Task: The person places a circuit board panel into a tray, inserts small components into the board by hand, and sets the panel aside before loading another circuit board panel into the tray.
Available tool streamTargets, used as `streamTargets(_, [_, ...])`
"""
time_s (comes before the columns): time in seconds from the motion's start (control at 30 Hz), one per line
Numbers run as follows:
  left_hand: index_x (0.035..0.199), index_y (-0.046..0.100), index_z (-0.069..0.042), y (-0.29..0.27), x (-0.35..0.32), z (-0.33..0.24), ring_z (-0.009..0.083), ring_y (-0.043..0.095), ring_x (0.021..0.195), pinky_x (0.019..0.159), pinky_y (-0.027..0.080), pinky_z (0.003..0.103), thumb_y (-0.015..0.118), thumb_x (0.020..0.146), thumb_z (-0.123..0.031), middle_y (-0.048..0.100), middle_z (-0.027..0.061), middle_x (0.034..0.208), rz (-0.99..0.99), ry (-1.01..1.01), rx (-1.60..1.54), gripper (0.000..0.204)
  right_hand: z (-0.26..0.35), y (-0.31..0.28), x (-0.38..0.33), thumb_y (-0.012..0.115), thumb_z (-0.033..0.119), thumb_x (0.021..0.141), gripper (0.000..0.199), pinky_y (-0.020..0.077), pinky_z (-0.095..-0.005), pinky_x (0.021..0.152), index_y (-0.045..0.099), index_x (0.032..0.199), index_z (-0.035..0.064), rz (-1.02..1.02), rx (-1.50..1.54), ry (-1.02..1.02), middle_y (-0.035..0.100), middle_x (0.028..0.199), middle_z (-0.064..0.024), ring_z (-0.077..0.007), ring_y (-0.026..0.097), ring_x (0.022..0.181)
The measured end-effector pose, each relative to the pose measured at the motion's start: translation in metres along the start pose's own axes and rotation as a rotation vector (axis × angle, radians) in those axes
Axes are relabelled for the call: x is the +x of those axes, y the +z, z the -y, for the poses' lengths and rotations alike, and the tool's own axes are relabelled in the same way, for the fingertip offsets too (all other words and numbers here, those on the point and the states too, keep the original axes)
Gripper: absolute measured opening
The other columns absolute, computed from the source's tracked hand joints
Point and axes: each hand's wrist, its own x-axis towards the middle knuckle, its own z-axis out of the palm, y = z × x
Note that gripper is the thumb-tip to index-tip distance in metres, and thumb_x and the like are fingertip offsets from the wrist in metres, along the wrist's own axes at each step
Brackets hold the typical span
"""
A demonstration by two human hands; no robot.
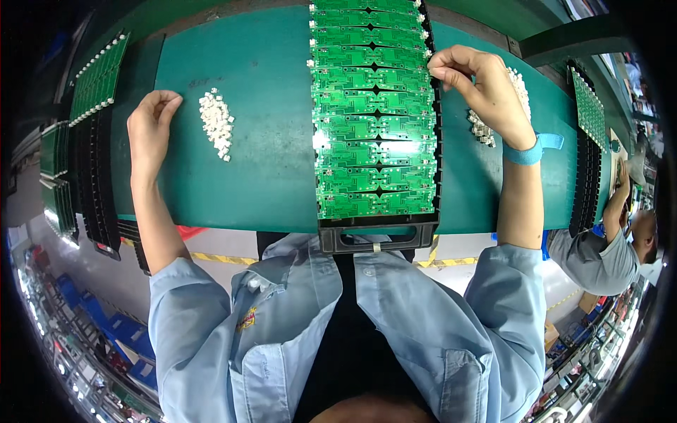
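Observation:
A long black tray (374, 238) runs up the middle of the green mat, filled with several green circuit boards (374, 127). My right hand (483, 88) pinches a small white part at the right edge of the boards, about a third of the way down. A blue strap sits on that wrist. Behind that hand lies a pile of small white parts (482, 130). My left hand (151, 123) rests on the mat, fingers curled, just left of another pile of white parts (216, 121). Whether it holds a part is hidden.
A green mat (261, 169) covers the bench. Black racks of green boards stand at the left (95, 84) and right (587, 106). Another person in a grey shirt (599, 257) works at the right. Blue bins (120, 331) sit on the floor below.

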Motion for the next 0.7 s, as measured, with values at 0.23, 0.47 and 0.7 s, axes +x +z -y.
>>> streamTargets(0.23, [0.089, 0.063, 0.004, 0.0, -0.004, -0.032, 0.0085, 0.05, 0.065, 0.061, 0.042, 0.018, 0.057, 0.084, -0.004, 0.058, 0.0038, 0.075, -0.007, -0.024, -0.394, 0.011, 0.001, 0.0, -0.002, 0.056, 0.0, 0.077, 0.006, 0.0372, -0.0273, 0.05, 0.06, 0.08, -0.0035, -0.005, -0.096, -0.007, 0.059, 0.066, -0.0065, -0.0138, 0.045, 0.052])
streamTargets(0.47, [0.091, 0.063, 0.004, 0.022, -0.004, -0.075, 0.0078, 0.049, 0.065, 0.062, 0.04, 0.016, 0.057, 0.084, -0.006, 0.058, 0.0038, 0.074, 0.213, 0.03, -0.634, 0.013, 0.006, -0.001, -0.001, 0.058, -0.001, 0.077, 0.002, 0.0378, -0.0235, 0.051, 0.059, 0.079, -0.0023, -0.009, -0.189, -0.044, 0.059, 0.07, -0.0042, -0.0129, 0.048, 0.056])
streamTargets(0.7, [0.087, 0.065, 0.004, 0.051, -0.001, -0.103, 0.0071, 0.048, 0.059, 0.055, 0.04, 0.017, 0.059, 0.082, -0.005, 0.059, 0.0028, 0.07, 0.234, 0.142, -0.601, 0.011, 0.012, 0.002, 0.0, 0.059, 0.001, 0.075, 0.005, 0.039, -0.0288, 0.052, 0.06, 0.079, -0.0025, -0.029, -0.328, -0.121, 0.061, 0.072, -0.0079, -0.0199, 0.049, 0.054])
